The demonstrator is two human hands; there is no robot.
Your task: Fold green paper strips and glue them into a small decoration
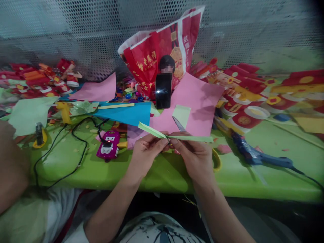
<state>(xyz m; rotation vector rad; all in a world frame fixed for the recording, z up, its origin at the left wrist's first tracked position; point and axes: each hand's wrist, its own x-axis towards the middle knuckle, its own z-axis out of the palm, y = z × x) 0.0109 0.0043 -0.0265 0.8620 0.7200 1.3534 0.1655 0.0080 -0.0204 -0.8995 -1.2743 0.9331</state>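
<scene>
A narrow light green paper strip [193, 138] is pinched at its middle between both hands, just above the table. My left hand [146, 150] grips it with thumb and fingers closed, and its folded-looking end slants up to the left. On the other side my right hand [196, 155] is closed on the same paper, which runs out to the right. Whether it is one bent strip or two joined pieces I cannot tell. Under or behind my right hand are scissors [217, 160] with a yellow handle; their blade pokes out above the knuckles.
Pink paper [199, 98] and a phone [163, 91] lean by a red bag [152, 50]. A purple power socket [108, 145] with black cables is at left, a glue gun [258, 153] at right. Red paper crafts [245, 118] crowd the back. Another person's arm [12, 165] is at far left.
</scene>
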